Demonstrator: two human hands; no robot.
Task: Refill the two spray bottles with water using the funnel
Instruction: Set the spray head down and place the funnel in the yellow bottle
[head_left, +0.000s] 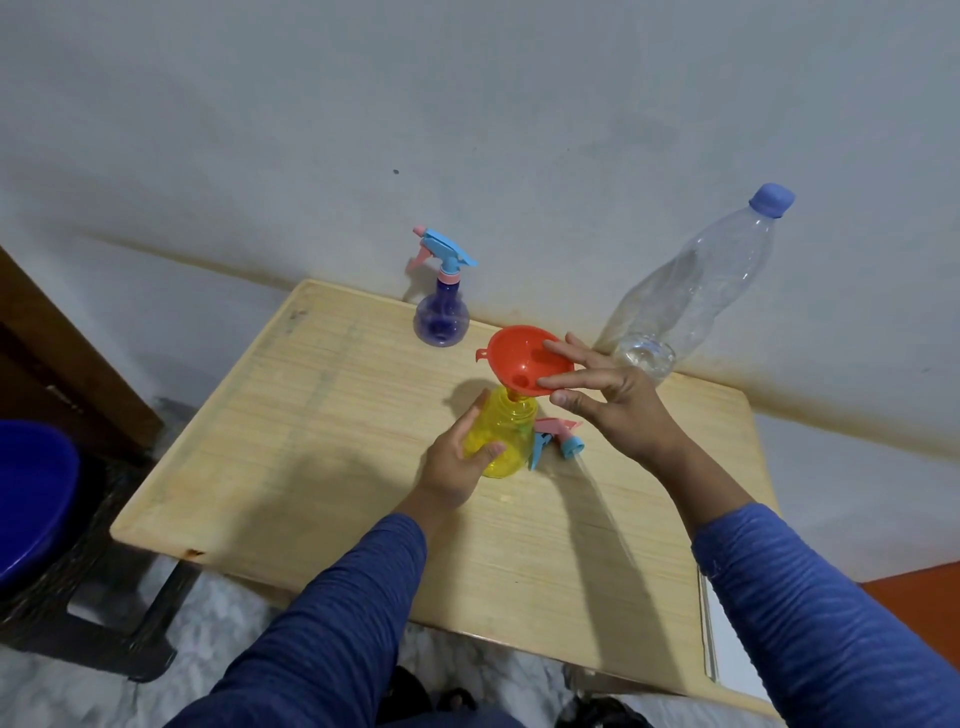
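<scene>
A yellow spray bottle (506, 434) stands uncapped on the wooden table (322, 467), and my left hand (457, 462) grips its body. An orange funnel (522, 358) sits with its spout in the bottle's neck; my right hand (608, 397) holds the funnel's rim between thumb and fingers. The yellow bottle's pink and blue spray head (558, 439) lies on the table just right of it. A purple spray bottle (441, 312) with its spray head on stands at the table's back edge. A clear plastic water bottle (696, 291) with a blue cap stands at the back right, almost empty.
A grey wall runs behind the table. At the left, a blue tub (31, 499) rests on a dark woven stool (98, 587). The floor below is pale marble.
</scene>
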